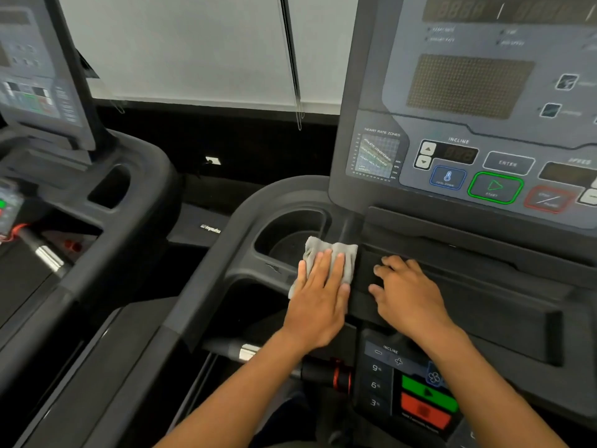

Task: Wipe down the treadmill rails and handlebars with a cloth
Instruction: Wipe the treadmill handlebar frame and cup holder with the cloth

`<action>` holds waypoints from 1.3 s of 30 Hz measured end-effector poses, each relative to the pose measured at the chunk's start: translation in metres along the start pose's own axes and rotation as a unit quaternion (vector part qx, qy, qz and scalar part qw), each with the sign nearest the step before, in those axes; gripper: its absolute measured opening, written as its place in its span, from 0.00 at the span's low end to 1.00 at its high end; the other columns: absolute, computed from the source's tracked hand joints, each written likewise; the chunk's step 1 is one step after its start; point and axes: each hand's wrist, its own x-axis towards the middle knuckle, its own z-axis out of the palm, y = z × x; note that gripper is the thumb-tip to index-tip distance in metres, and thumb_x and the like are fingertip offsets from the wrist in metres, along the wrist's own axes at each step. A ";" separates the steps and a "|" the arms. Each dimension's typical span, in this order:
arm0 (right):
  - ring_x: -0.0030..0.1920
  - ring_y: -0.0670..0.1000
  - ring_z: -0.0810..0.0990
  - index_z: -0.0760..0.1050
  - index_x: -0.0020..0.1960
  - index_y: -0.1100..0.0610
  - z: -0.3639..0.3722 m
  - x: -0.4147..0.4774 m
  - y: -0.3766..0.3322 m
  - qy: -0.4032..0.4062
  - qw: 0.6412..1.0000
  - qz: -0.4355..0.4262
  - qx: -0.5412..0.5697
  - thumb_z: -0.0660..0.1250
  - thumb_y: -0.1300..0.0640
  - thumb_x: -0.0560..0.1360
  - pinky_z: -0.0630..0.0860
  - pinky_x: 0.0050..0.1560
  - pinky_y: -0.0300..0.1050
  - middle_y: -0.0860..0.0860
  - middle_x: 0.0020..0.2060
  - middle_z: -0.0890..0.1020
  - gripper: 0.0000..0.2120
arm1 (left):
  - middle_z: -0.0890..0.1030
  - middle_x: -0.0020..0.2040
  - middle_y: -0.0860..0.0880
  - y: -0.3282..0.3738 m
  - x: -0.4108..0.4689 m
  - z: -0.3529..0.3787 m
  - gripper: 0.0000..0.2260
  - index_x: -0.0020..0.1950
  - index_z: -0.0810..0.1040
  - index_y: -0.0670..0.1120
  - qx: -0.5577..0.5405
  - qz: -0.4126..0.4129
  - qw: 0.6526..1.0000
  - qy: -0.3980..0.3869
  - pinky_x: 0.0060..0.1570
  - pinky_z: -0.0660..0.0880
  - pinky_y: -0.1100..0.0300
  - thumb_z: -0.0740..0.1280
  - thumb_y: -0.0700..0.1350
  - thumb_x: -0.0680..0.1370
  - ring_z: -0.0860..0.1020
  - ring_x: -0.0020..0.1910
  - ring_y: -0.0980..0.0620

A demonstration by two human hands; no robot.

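My treadmill's curved handlebar [206,276] sweeps down on the left, not yet under the cloth. Just right of it, beside the cup holder [284,224], my left hand [319,302] lies flat with fingers straight, pressing the grey cloth [336,253] onto the console's lower edge. The cloth looks thin, soft and light. I judge it will bunch unless pinned under my palm or wrapped round the bar. My right hand [410,295] rests loosely on the black ledge [484,302], holding nothing.

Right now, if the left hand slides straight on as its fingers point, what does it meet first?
The left hand likely meets the console neck, just right of the cup holder; depth is unclear.
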 end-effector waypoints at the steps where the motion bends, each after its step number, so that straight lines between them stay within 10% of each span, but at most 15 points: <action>1: 0.72 0.52 0.64 0.69 0.75 0.51 -0.001 0.000 0.000 -0.001 1.000 0.001 0.002 0.60 0.45 0.82 0.72 0.64 0.48 0.46 0.75 0.66 0.23 | 0.46 0.86 0.47 0.001 0.016 -0.001 0.30 0.86 0.44 0.48 0.003 0.003 1.000 0.002 0.82 0.35 0.44 0.39 0.57 0.85 0.40 0.85 0.50; 10: 0.73 0.51 0.64 0.69 0.76 0.49 -0.002 -0.001 0.001 -0.001 1.000 -0.003 0.001 0.59 0.43 0.82 0.71 0.66 0.48 0.44 0.75 0.66 0.24 | 0.57 0.85 0.50 0.000 0.136 -0.025 0.25 0.84 0.58 0.47 0.029 0.015 0.999 -0.011 0.79 0.36 0.33 0.46 0.52 0.88 0.47 0.85 0.48; 16: 0.75 0.53 0.62 0.68 0.76 0.51 -0.002 -0.002 -0.005 -0.014 1.000 0.011 0.004 0.59 0.42 0.82 0.67 0.71 0.50 0.47 0.77 0.64 0.26 | 0.49 0.86 0.49 0.001 0.084 -0.016 0.27 0.86 0.47 0.47 0.013 0.007 1.000 0.002 0.78 0.28 0.41 0.41 0.54 0.87 0.42 0.85 0.53; 26: 0.81 0.52 0.48 0.47 0.83 0.52 0.001 0.006 -0.058 -0.059 0.996 -0.057 0.017 0.62 0.37 0.79 0.55 0.78 0.49 0.50 0.83 0.47 0.42 | 0.52 0.86 0.51 -0.076 -0.045 -0.003 0.25 0.86 0.52 0.49 0.114 0.131 0.982 0.079 0.83 0.49 0.40 0.51 0.52 0.89 0.48 0.85 0.51; 33: 0.81 0.54 0.36 0.39 0.82 0.57 0.005 0.011 -0.077 -0.099 0.994 -0.040 -0.034 0.56 0.36 0.81 0.45 0.79 0.50 0.53 0.81 0.35 0.43 | 0.60 0.84 0.46 -0.169 -0.046 -0.033 0.24 0.84 0.61 0.45 0.161 0.049 0.978 0.120 0.79 0.60 0.38 0.54 0.49 0.88 0.56 0.84 0.47; 39: 0.80 0.53 0.34 0.37 0.82 0.55 0.007 0.015 -0.083 -0.123 0.992 -0.008 -0.013 0.64 0.40 0.79 0.47 0.79 0.51 0.51 0.80 0.32 0.47 | 0.65 0.81 0.38 -0.099 -0.043 0.000 0.24 0.81 0.66 0.39 0.081 0.023 0.983 0.162 0.79 0.62 0.38 0.56 0.49 0.87 0.61 0.82 0.41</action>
